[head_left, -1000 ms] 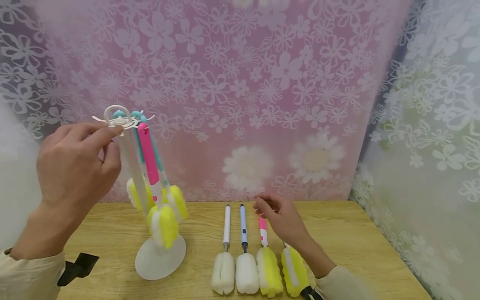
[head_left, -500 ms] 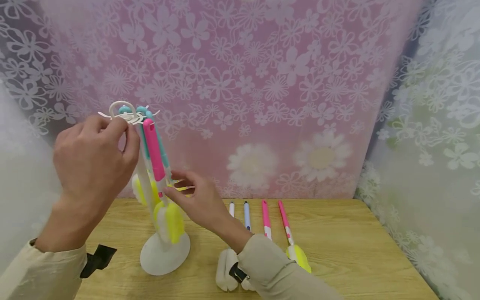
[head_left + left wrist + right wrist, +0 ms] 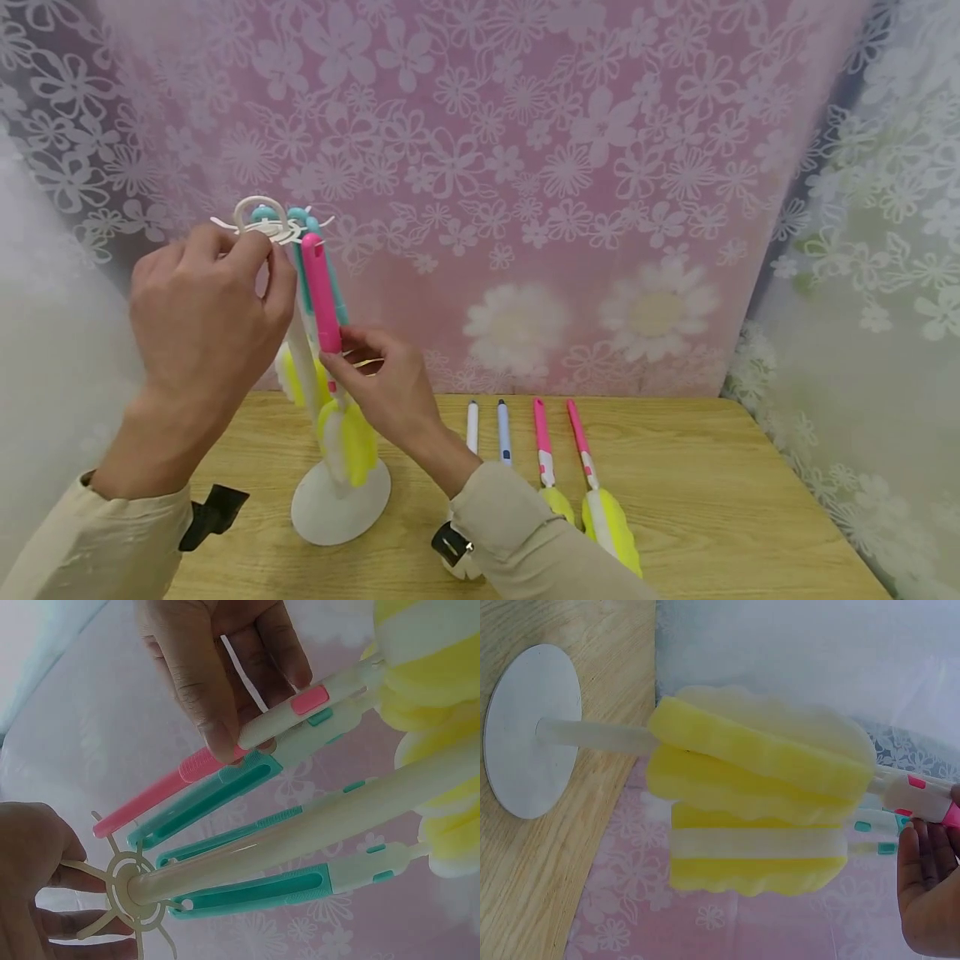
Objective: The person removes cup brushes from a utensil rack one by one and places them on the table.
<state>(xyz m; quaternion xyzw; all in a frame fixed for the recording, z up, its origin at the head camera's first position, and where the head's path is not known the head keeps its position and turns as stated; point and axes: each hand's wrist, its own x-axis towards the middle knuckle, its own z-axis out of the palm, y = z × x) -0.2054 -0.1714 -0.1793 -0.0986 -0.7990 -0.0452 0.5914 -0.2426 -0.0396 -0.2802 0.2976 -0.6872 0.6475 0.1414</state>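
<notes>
Several sponge brushes hang from a white rack (image 3: 267,231) with a ring of thin hooks on top. My left hand (image 3: 210,321) pinches the edge of this top. One hanging brush has a pink handle (image 3: 321,292) and a yellow-and-white sponge head (image 3: 352,442). Near the lower end of that handle, my right hand (image 3: 393,387) holds it between thumb and fingers. The teal brushes (image 3: 259,894) hang behind and beside it, their looped ends at the hooks in the left wrist view. In the right wrist view, yellow-and-white sponge heads (image 3: 761,746) crowd round the pole.
The rack's round white base (image 3: 341,510) stands on a wooden table (image 3: 697,492). To its right lie a white-handled brush (image 3: 472,425), a blue-handled brush (image 3: 504,429) and two pink-handled sponge brushes (image 3: 582,442), partly behind my right sleeve. A flowered curtain (image 3: 525,167) hangs behind.
My right hand has travelled left from above the brushes on the table to the hanging pink-handled brush and now holds it. The left hand stays at the rack's top. The head view has shifted slightly.
</notes>
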